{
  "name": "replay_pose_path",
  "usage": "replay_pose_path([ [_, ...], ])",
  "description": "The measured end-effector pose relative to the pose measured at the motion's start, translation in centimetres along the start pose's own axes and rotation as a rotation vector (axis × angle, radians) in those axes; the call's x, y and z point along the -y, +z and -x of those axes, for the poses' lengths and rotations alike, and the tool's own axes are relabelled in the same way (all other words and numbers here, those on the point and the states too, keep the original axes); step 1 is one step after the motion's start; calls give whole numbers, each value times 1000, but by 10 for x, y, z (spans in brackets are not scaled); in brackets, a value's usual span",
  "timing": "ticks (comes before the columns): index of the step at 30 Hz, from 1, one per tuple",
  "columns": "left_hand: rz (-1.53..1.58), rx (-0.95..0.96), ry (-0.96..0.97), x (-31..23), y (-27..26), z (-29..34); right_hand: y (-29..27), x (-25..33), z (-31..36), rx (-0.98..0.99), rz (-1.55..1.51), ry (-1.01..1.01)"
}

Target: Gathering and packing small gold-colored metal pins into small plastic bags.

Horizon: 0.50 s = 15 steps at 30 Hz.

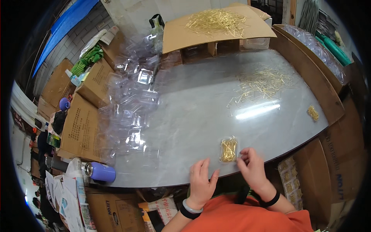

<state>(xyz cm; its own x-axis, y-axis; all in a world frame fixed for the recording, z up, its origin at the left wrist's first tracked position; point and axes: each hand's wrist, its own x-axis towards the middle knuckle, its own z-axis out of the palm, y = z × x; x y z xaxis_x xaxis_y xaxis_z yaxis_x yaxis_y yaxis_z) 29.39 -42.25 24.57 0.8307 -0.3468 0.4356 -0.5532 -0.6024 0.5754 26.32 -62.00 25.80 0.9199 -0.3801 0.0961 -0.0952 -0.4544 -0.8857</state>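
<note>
Grey counter (201, 116) close to us; small clear tray of gold pins (228, 150) sits near its front edge, within reach. Our right hand (253, 166) pinches the tray's side — steadying it; left hand (201, 181) rests flat beside it, fingers spread. Loose pins (262, 82) farther back as supply.

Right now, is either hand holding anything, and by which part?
The right hand touches the right edge of the small clear tray of gold pins on the table; a firm grip cannot be told. The left hand holds nothing.

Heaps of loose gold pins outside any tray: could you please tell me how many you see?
3: one on the flat cardboard sheet at the far end, one spread on the grey tabletop, one small clump by the right edge. More may be hidden.
</note>
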Motion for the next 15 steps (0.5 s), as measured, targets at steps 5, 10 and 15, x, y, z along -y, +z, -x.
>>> replay_pose_path([
  [5,64,72,94,-9,19,-23,11,-7,25,91,-126,-65],
  [10,66,109,83,-3,25,-28,-6,2,-9,-98,145,-274],
  [15,79,145,105,-4,25,-32,2,-14,-44,-29,43,-376],
])
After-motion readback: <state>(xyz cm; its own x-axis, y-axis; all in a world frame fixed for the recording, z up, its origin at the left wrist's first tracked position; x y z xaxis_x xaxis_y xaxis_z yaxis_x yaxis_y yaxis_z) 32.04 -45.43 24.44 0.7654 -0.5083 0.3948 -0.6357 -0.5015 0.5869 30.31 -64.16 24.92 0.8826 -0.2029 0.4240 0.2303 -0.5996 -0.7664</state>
